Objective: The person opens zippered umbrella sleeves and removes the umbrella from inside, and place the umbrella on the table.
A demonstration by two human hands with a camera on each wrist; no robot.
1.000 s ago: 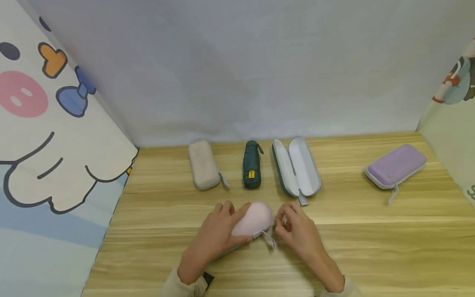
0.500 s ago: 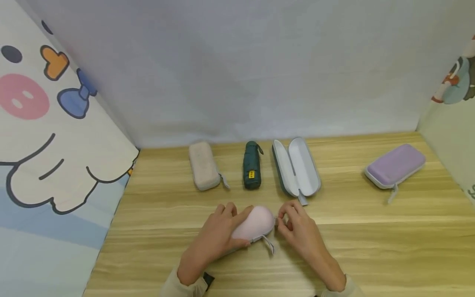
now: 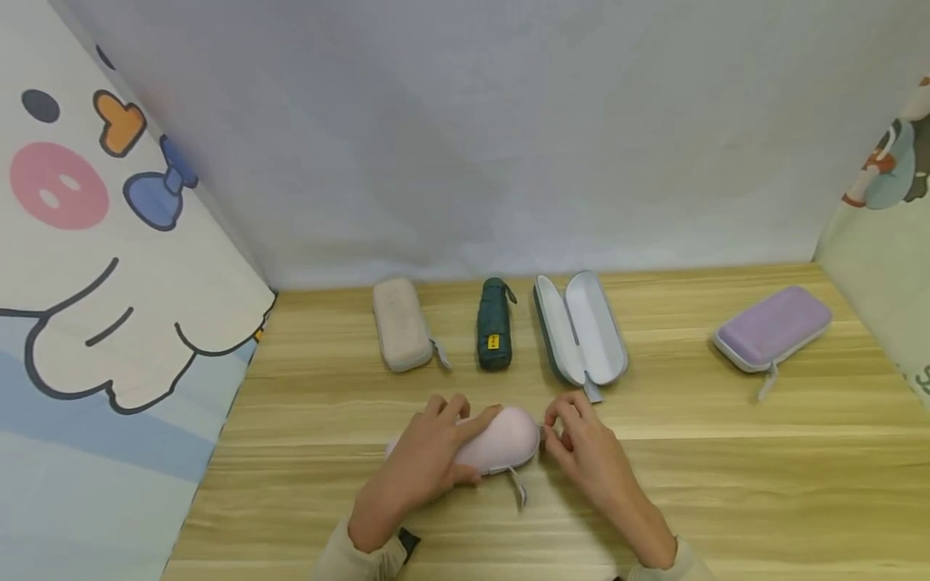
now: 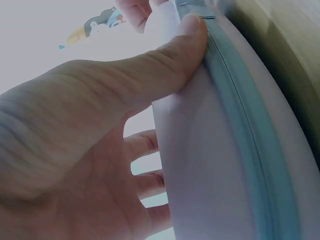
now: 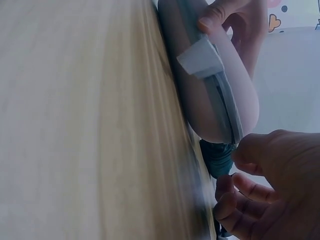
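A pale pink zippered glasses case (image 3: 513, 434) lies on the table, a light fabric strap (image 3: 519, 489) hanging from its near side. My left hand (image 3: 417, 460) grips it from above; in the left wrist view the thumb (image 4: 175, 62) presses beside the zipper (image 4: 245, 115). At the case's right end, my right hand (image 3: 587, 444) pinches the small zipper pull, mostly hidden by the fingers. From the right wrist, a narrow dark gap shows along the zipper (image 5: 225, 107) near the rounded end, beyond the fabric tab (image 5: 201, 57).
Along the back stand a beige case (image 3: 402, 324), a folded dark green umbrella (image 3: 494, 323) and an open green case (image 3: 597, 323) with white lining. A purple case (image 3: 773, 327) lies far right on the wooden table (image 3: 726, 484). Printed cloth (image 3: 80, 339) hangs at the left.
The pink case has turned slightly, its right end moving down and a little right. Its strap now hangs further left. The right hand has stayed at the case's end.
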